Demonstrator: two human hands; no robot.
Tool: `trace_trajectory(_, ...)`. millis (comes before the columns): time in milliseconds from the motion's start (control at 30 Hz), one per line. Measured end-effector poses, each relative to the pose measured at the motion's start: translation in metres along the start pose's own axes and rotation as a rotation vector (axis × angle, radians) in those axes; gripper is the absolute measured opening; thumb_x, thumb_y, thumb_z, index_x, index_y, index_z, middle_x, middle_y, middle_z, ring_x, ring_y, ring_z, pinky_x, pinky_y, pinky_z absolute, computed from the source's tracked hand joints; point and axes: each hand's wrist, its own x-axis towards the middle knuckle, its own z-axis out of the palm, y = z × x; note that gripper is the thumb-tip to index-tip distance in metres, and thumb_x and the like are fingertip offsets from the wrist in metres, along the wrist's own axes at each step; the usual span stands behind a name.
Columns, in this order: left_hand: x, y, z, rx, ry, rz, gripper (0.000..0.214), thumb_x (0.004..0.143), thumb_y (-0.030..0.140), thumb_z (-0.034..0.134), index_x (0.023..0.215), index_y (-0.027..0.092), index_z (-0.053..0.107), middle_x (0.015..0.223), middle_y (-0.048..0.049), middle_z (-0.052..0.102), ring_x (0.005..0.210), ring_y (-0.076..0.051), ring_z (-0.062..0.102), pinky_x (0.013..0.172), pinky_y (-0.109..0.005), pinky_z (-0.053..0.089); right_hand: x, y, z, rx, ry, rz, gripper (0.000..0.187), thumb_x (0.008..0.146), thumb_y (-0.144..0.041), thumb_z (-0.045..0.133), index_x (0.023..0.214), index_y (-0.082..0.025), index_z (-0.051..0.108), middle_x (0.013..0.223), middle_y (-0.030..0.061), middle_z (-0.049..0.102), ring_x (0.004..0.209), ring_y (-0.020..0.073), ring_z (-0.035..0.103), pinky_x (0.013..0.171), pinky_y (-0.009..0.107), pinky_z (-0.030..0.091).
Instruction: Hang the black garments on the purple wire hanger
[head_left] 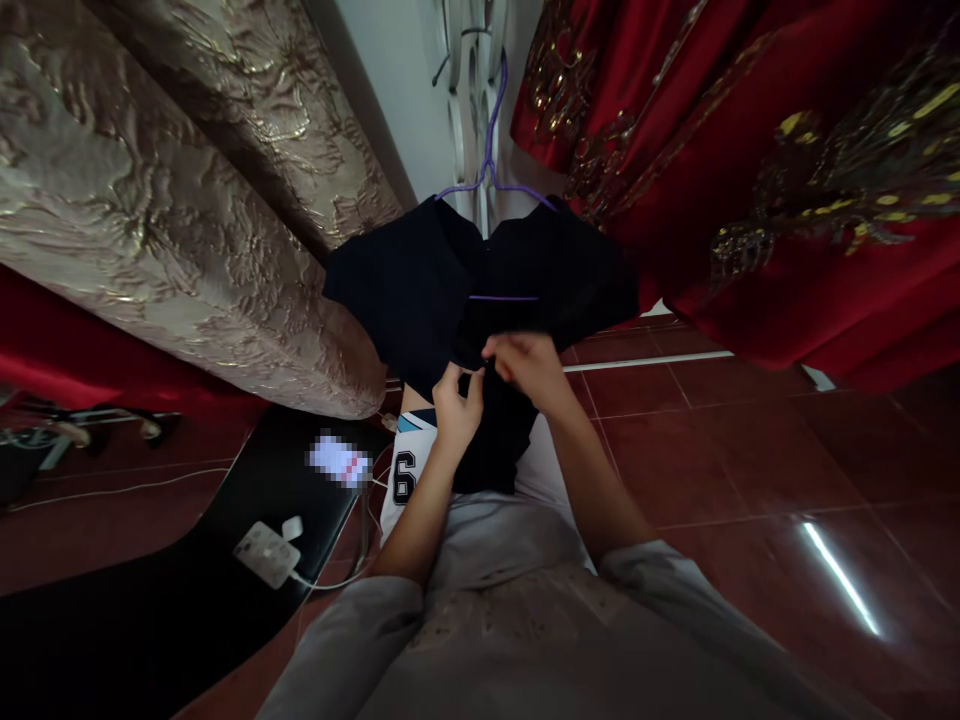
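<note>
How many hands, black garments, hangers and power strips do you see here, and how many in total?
Hands: 2 (left hand, right hand)
Black garment: 1
Hanger: 1
Power strip: 1
Total: 5

Most of the purple hanger (489, 165) is hidden inside the black shirt (405, 290). At the shirt's lower middle, the fingers (501, 352) of the right hand (529, 370) sink into dark folds, their tips unseen. Below-left of the shirt a blurred patch (339, 461) is unreadable. The white jersey (405, 470) beneath the shirt is half covered, its number cut short.
</note>
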Motion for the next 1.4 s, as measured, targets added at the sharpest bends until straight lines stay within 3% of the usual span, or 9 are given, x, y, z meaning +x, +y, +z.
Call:
trace_trajectory(133, -0.007, -0.018, 0.008, 0.039, -0.029, -0.075, 0.024, 0.095, 0.032, 0.063, 0.077, 0.018, 0.055, 0.07, 0.0015, 0.055, 0.058, -0.011, 0.047, 0.058, -0.022, 0.037, 0.026, -0.086, 0.001, 0.1, 0.193, -0.294, 0.026, 0.091, -0.029, 0.058, 0.068, -0.017, 0.062, 0.047, -0.0065, 0.044, 0.04, 0.0036, 0.036, 0.041, 0.018, 0.021)
trace_trajectory(233, -0.01, -0.016, 0.007, -0.008, 0.029, -0.068, 0.027, 0.095, 0.035, 0.064, 0.077, 0.018, 0.053, 0.076, -0.0004, 0.056, 0.071, -0.014, 0.055, 0.067, -0.022, 0.043, 0.014, -0.117, -0.004, 0.018, 0.015, -0.328, 0.028, 0.091, -0.023, 0.061, 0.063, -0.016, 0.062, 0.046, -0.0054, 0.047, 0.04, 0.0029, 0.037, 0.041, 0.018, 0.022)
trace_trajectory(367, -0.007, 0.005, 0.002, -0.175, 0.092, -0.029, 0.02, 0.098, 0.037, 0.063, 0.09, 0.019, 0.058, 0.085, -0.0022, 0.058, 0.083, -0.016, 0.058, 0.078, -0.025, 0.048, -0.024, -0.07, -0.014, -0.201, -0.341, 0.011, 0.032, 0.091, -0.039, 0.067, 0.07, -0.015, 0.069, 0.049, -0.0027, 0.054, 0.043, 0.0054, 0.044, 0.043, 0.019, 0.028)
trace_trajectory(500, -0.008, 0.02, -0.001, -0.206, 0.139, 0.009, 0.013, 0.098, 0.033, 0.064, 0.098, 0.02, 0.063, 0.089, -0.0028, 0.062, 0.086, -0.016, 0.061, 0.081, -0.027, 0.05, -0.04, -0.003, -0.012, -0.282, -0.135, 0.143, 0.03, 0.087, -0.046, 0.071, 0.086, -0.015, 0.069, 0.064, -0.0003, 0.064, 0.055, 0.0096, 0.055, 0.051, 0.022, 0.038)
trace_trajectory(600, -0.009, 0.023, -0.003, -0.155, 0.214, 0.053, 0.011, 0.098, 0.03, 0.065, 0.102, 0.02, 0.068, 0.092, -0.0035, 0.065, 0.086, -0.016, 0.063, 0.081, -0.028, 0.051, -0.037, 0.013, -0.004, -0.286, -0.12, 0.068, 0.027, 0.09, -0.043, 0.067, 0.084, -0.017, 0.064, 0.069, 0.0005, 0.066, 0.062, 0.0119, 0.06, 0.059, 0.025, 0.043)
trace_trajectory(800, -0.006, 0.027, -0.011, -0.055, 0.104, 0.198, 0.013, 0.096, 0.02, 0.065, 0.108, 0.019, 0.071, 0.1, -0.0065, 0.068, 0.091, -0.017, 0.064, 0.081, -0.031, 0.053, -0.036, 0.01, 0.004, -0.245, -0.089, 0.005, 0.019, 0.09, -0.037, 0.064, 0.083, -0.019, 0.062, 0.066, -0.0019, 0.062, 0.061, 0.0115, 0.058, 0.058, 0.026, 0.04)
trace_trajectory(1033, -0.008, 0.025, -0.011, 0.011, 0.098, 0.134, 0.015, 0.09, 0.013, 0.062, 0.101, 0.019, 0.07, 0.086, -0.003, 0.063, 0.08, -0.016, 0.06, 0.073, -0.029, 0.048, -0.029, 0.015, 0.007, 0.065, -0.088, 0.162, 0.018, 0.08, -0.035, 0.068, 0.071, -0.019, 0.068, 0.05, -0.0016, 0.058, 0.043, 0.0077, 0.044, 0.044, 0.025, 0.027)
trace_trajectory(1267, 0.002, -0.017, 0.009, 0.088, -0.016, -0.022, 0.017, 0.077, 0.007, 0.06, 0.089, 0.018, 0.065, 0.077, -0.0001, 0.064, 0.074, -0.015, 0.063, 0.071, -0.026, 0.048, 0.044, -0.058, 0.007, 0.202, 0.135, -0.116, 0.03, 0.086, -0.045, 0.07, 0.075, -0.018, 0.065, 0.051, -0.0054, 0.05, 0.04, 0.0035, 0.034, 0.039, 0.02, 0.018)
trace_trajectory(1400, 0.023, 0.01, 0.001, 0.128, -0.229, 0.081, 0.027, 0.076, 0.003, 0.062, 0.098, 0.019, 0.068, 0.082, -0.0013, 0.069, 0.076, -0.016, 0.065, 0.073, -0.027, 0.049, 0.052, -0.087, 0.012, 0.173, 0.17, -0.201, 0.032, 0.094, -0.046, 0.064, 0.079, -0.019, 0.061, 0.052, -0.0052, 0.05, 0.041, 0.0045, 0.036, 0.039, 0.019, 0.021)
